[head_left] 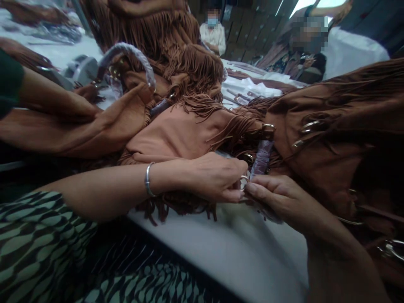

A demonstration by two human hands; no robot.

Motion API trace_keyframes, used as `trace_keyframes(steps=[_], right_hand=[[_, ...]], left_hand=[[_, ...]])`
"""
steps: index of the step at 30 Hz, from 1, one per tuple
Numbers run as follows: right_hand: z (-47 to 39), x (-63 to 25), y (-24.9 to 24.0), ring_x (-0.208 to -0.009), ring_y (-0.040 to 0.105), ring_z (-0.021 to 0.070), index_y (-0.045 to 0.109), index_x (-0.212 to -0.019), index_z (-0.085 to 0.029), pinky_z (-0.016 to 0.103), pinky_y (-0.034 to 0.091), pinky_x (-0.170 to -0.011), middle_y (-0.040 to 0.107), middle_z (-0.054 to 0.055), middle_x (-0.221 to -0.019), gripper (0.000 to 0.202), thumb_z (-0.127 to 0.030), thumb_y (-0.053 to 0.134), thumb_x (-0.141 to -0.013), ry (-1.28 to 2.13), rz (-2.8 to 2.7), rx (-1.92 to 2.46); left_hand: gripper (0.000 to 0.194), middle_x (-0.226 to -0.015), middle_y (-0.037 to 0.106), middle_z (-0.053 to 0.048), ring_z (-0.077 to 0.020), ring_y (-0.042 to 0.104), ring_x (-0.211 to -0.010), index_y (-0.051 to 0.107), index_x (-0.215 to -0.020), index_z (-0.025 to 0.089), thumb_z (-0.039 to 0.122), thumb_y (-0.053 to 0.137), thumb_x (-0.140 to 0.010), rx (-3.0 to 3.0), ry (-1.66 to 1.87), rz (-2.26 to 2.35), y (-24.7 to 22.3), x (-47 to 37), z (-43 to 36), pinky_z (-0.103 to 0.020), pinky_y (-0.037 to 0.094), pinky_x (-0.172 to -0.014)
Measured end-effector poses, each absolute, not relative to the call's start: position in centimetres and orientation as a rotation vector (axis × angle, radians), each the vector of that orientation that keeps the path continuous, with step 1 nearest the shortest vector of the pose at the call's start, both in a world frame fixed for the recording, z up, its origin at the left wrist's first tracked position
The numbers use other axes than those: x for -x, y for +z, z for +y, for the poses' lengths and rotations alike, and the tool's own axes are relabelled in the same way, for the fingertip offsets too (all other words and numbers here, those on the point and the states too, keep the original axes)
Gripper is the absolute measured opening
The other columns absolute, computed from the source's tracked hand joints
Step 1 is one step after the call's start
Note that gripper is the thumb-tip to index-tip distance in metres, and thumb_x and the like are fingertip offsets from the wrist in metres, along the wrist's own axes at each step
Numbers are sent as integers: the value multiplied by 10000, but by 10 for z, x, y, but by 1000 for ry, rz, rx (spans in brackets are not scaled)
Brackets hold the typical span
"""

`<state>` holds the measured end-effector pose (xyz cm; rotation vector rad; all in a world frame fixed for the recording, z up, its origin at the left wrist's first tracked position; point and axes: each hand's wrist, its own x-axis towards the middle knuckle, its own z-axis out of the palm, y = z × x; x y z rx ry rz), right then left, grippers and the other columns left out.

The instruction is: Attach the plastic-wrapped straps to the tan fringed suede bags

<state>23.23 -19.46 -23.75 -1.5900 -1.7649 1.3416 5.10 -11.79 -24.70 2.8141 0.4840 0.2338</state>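
My left hand (217, 176), with a silver bracelet at the wrist, lies in front of a brown fringed suede bag (176, 130). Its fingers are closed around a small metal ring (243, 182). From the right, my right hand (277, 193) pinches the same ring between thumb and fingertips. Just above the fingers rises a bag handle (262, 158) wrapped in plastic film, joined to a gold buckle (268, 131). What lies under my left palm is hidden.
More brown fringed bags (322, 147) crowd the right side and the back. A wrapped curved handle (135, 52) arches at left, near another person's forearm (57, 94). The white table (246, 252) shows in front. Two people are farther back.
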Motion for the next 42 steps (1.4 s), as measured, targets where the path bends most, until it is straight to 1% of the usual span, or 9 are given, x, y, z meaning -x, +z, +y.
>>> trace_keyframes(steps=[5, 8, 12, 16, 21, 27, 31, 37, 42], right_hand=[[-194, -226, -239, -399, 411, 57, 526, -752, -155, 165, 284, -354, 532, -18, -555, 288, -414, 510, -877, 1419, -1517, 1536], [-196, -222, -236, -399, 425, 57, 539, -762, -156, 163, 311, -353, 517, -24, -566, 228, -359, 521, -866, 1299, -1585, 1562], [-199, -224, -232, -357, 369, 44, 530, -651, -153, 165, 244, -318, 477, -26, -499, 279, -335, 506, -862, 1170, -1720, 1612], [-195, -234, -238, -354, 280, 33, 568, -679, -131, 181, 151, -327, 409, -49, -447, 303, -392, 557, -831, 1557, -1587, 1520], [-189, -242, -253, -367, 286, 21, 599, -688, -106, 194, 138, -346, 432, -42, -505, 293, -383, 686, -731, 1890, -1406, 1250], [-192, -245, -250, -355, 276, 39, 578, -650, -135, 208, 165, -369, 410, -52, -404, 319, -411, 623, -804, 1691, -1307, 1400], [-195, -241, -242, -351, 288, 36, 584, -678, -135, 185, 167, -348, 413, -55, -401, 341, -447, 617, -811, 1554, -1351, 1503], [-197, -229, -240, -364, 305, 36, 624, -673, -116, 171, 185, -340, 419, -41, -422, 371, -466, 621, -796, 1257, -1412, 1558], [-194, -229, -243, -368, 307, 44, 612, -621, -120, 185, 188, -354, 417, -37, -420, 354, -449, 693, -724, 1394, -1285, 1490]], left_hand=[[205, -869, 586, -95, -240, 589, -787, 514, -897, 128, 272, 371, -869, -2953, 367, 950, -249, -55, -137, -356, 481, -675], [183, -839, 583, -100, -249, 600, -775, 509, -881, 119, 255, 395, -835, -2954, 381, 1008, -254, -57, -139, -345, 489, -636], [231, -776, 607, -74, -233, 608, -642, 497, -877, 137, 342, 398, -831, -2956, 363, 743, -257, -55, -127, -317, 458, -522], [195, -782, 636, -71, -208, 602, -617, 497, -834, 153, 336, 444, -795, -2932, 290, 376, -258, -50, -116, -293, 437, -517], [170, -745, 632, -47, -183, 589, -599, 498, -844, 165, 325, 489, -788, -2868, 258, 122, -258, -45, -112, -276, 419, -518], [459, -799, 608, -68, -200, 590, -653, 501, -881, 141, 591, 409, -872, -2939, 310, 353, -252, -47, -116, -287, 413, -522], [379, -888, 590, -79, -204, 594, -725, 481, -950, 140, 503, 379, -919, -2931, 339, 589, -254, -49, -120, -294, 442, -562], [349, -861, 597, -85, -201, 599, -690, 487, -955, 121, 450, 373, -930, -2985, 261, 540, -255, -51, -116, -290, 438, -546], [323, -851, 613, -79, -183, 603, -664, 512, -917, 126, 443, 451, -900, -2947, 141, 401, -251, -52, -113, -270, 411, -525]])
